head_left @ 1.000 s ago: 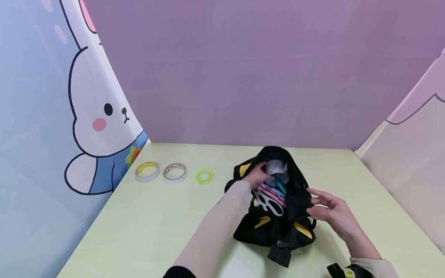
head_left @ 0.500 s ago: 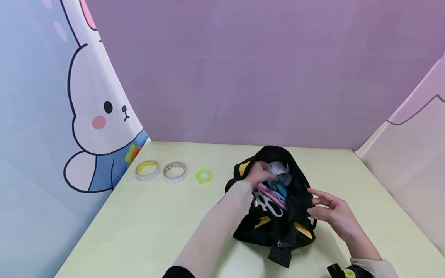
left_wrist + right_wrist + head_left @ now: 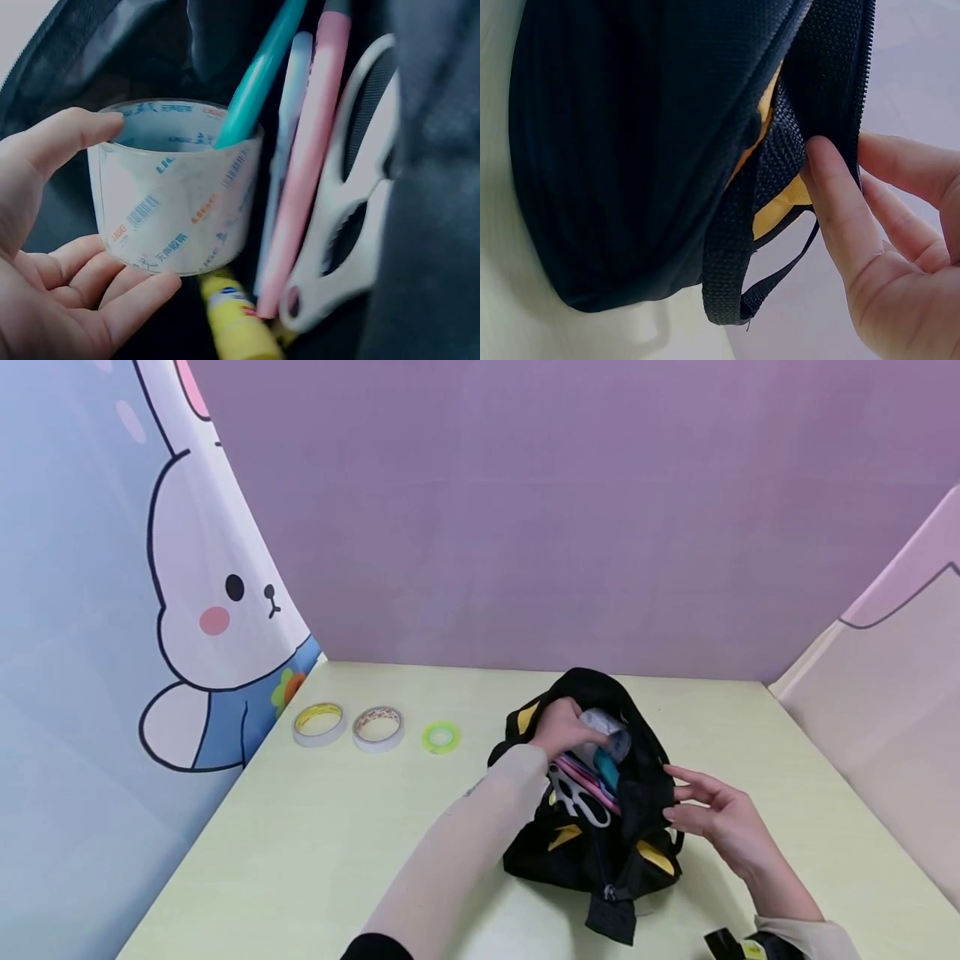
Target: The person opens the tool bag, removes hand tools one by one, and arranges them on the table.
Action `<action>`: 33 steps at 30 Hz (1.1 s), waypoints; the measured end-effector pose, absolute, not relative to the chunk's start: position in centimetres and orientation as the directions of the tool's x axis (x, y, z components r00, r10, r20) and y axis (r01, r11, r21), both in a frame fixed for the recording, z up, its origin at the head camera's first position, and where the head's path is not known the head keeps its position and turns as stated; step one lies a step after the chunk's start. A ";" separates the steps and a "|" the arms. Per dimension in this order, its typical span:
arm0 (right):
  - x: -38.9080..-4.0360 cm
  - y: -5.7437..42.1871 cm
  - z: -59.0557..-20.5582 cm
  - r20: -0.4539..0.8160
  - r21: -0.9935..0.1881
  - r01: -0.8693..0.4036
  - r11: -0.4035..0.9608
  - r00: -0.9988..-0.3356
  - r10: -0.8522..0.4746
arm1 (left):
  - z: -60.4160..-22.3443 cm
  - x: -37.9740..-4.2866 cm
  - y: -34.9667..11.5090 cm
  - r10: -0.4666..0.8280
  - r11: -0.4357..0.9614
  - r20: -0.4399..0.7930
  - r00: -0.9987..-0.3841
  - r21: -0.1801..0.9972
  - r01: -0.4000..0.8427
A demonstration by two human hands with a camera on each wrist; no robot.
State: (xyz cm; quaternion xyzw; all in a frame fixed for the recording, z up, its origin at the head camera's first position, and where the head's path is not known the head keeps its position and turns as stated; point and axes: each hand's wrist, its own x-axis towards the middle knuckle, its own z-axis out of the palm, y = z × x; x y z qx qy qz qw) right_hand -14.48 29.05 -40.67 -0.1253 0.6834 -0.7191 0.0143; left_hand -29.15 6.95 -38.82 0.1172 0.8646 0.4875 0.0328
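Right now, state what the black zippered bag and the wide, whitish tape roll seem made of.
Black zippered bag: matte fabric, probably synthetic, judging by soft folds and visible weave. Wide, whitish tape roll: apparently glossy, clear plastic film; edges look translucent, core uncertain.

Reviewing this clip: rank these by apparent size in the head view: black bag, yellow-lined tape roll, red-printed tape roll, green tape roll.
1. Black bag: clearly largest.
2. Yellow-lined tape roll and red-printed tape roll: they look alike, so I can't rank one above the other.
3. Green tape roll: smallest.
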 end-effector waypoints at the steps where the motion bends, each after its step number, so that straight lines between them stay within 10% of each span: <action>1: -14.5 29.0 -40.7 0.160 -0.986 -0.150 -0.068 -0.969 -0.191 | -38.6 -29.2 7.0 0.250 0.523 0.076 -0.965 0.828 0.200; 22: -14.3 29.0 -40.6 0.165 -0.985 -0.156 -0.066 -0.972 -0.165 | -34.2 -27.4 3.9 0.372 0.563 0.091 -0.924 0.769 0.303; 33: -14.4 28.8 -40.7 0.154 -0.987 -0.145 -0.063 -0.973 -0.174 | -32.9 -27.7 2.1 0.396 0.325 -0.023 -0.918 0.938 0.117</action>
